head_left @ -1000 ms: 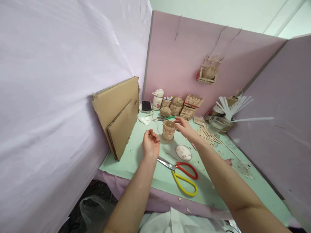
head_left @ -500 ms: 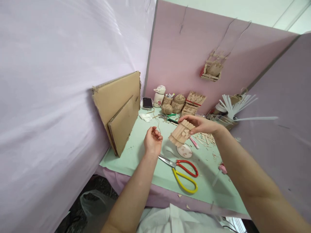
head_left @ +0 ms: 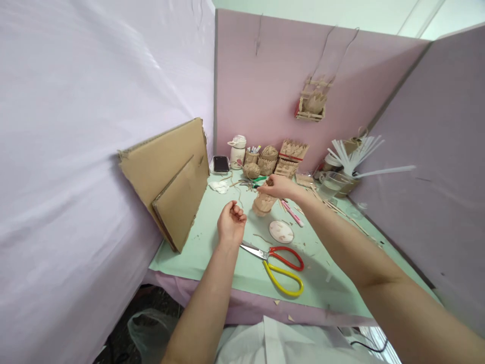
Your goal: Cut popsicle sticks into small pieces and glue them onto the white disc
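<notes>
My right hand [head_left: 278, 186] grips the upper rim of a small popsicle-stick cup [head_left: 264, 204], which is upright near the table's middle. The cup has a band low around it and pale raised pieces on its side; whether its base touches the table I cannot tell. My left hand [head_left: 232, 221] is to the cup's left, apart from it, palm turned up and fingers curled in with nothing visible in them. A round white patterned disc [head_left: 281, 231] lies below the cup. Large scissors [head_left: 271, 253] with one red and one yellow handle lie spread in front of my left hand.
Cardboard sheets [head_left: 170, 182] lean at the left. A phone [head_left: 221, 164], a white bottle [head_left: 238, 154], a twine ball [head_left: 251, 171] and stick-built holders [head_left: 291, 157] line the back. A pink pen [head_left: 291, 213] lies mid-right; white glue sticks [head_left: 354, 156] stand at the right.
My right hand has moved the cup left and away from me, turning it from tilted to upright. My left hand keeps its curled pose. The view has shifted to the right.
</notes>
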`<state>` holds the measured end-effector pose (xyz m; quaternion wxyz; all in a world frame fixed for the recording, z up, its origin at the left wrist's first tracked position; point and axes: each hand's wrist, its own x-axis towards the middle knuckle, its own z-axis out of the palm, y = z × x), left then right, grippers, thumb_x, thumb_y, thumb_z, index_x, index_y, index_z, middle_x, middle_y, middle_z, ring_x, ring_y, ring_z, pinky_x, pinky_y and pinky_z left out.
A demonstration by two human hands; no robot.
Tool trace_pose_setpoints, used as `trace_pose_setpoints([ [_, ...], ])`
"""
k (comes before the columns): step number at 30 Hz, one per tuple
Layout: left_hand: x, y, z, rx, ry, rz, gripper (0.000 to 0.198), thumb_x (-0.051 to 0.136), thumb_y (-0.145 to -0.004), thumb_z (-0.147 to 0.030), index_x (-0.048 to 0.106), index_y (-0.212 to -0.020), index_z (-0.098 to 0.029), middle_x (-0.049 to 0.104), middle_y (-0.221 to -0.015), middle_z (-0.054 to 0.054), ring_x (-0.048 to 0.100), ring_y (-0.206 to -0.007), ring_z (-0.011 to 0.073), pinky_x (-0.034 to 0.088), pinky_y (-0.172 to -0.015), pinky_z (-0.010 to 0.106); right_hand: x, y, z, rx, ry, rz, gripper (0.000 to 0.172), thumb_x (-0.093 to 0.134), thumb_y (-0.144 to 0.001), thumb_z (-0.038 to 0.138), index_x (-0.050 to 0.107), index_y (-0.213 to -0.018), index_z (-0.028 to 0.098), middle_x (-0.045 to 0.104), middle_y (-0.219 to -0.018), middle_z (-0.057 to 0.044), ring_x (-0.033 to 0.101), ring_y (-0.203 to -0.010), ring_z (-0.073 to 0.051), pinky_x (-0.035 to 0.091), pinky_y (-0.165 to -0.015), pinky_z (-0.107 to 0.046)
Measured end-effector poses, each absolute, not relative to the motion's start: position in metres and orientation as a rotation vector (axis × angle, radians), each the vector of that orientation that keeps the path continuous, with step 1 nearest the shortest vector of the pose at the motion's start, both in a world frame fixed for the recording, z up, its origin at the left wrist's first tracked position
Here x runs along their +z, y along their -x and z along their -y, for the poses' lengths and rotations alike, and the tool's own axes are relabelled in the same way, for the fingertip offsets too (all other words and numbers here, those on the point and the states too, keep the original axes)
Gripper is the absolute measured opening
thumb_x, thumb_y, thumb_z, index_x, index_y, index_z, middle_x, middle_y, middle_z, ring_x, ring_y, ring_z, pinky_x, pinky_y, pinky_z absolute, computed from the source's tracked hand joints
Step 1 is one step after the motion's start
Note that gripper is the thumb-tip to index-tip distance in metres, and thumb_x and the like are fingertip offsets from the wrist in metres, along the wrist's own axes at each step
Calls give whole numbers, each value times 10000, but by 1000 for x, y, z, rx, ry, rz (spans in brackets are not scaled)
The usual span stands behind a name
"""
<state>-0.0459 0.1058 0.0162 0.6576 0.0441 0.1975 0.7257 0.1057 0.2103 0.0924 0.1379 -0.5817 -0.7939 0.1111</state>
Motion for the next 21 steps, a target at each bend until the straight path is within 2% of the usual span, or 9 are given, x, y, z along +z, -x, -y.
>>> trace_pose_setpoints([
  [7, 17, 48, -107, 1636, -105, -467, 62, 541, -750, -140, 510, -700, -160, 371, -531, -62, 383, -437, 40, 285, -412, 164, 73, -77, -209, 147, 1798, 2237, 694, 599, -595, 704, 586, -968, 119, 606, -1024, -236, 576, -941, -359, 426, -731, -396],
  [12, 18, 48, -107, 1642, -89, -481, 67, 525, -760, -135, 512, -698, -159, 355, -515, -67, 357, -420, 36, 280, -409, 165, 85, -88, -196, 121, 1706, 2213, 772, 556, -642, 713, 521, -1137, 121, 543, -1149, -230, 541, -1011, -355, 411, -778, -391],
  [14, 18, 48, -108, 1645, -83, -487, 71, 523, -763, -134, 513, -697, -159, 356, -511, -68, 357, -418, 36, 279, -411, 167, 94, -102, -187, 96, 1617, 2197, 684, 528, -720, 655, 490, -1178, 148, 544, -1170, -185, 525, -1036, -316, 401, -792, -359],
  [16, 18, 47, -108, 1657, -79, -492, 85, 526, -765, -134, 506, -687, -161, 359, -507, -68, 364, -417, 37, 280, -415, 169, 101, -119, -174, 84, 1546, 2174, 510, 533, -782, 544, 512, -1144, 186, 591, -1107, -120, 547, -986, -259, 397, -770, -318],
  [18, 19, 48, -108, 1694, -74, -495, 128, 527, -780, -153, 484, -660, -166, 352, -496, -71, 362, -411, 36, 281, -417, 169, 102, -139, -157, 89, 1519, 2146, 299, 500, -834, 440, 584, -997, 204, 650, -931, -63, 580, -851, -212, 390, -713, -296],
  [19, 20, 48, -108, 1721, -71, -495, 162, 528, -791, -174, 466, -641, -169, 343, -487, -73, 355, -405, 35, 280, -417, 168, 101, -149, -147, 91, 1523, 2127, 249, 472, -852, 410, 608, -890, 205, 656, -834, -49, 582, -780, -201, 383, -678, -294],
  [21, 21, 50, -107, 1803, -74, -498, 242, 531, -813, -236, 426, -604, -175, 318, -465, -78, 332, -390, 34, 274, -413, 168, 91, -168, -124, 115, 1543, 2098, 261, 463, -854, 403, 605, -753, 209, 635, -679, -30, 564, -657, -186, 369, -607, -292],
])
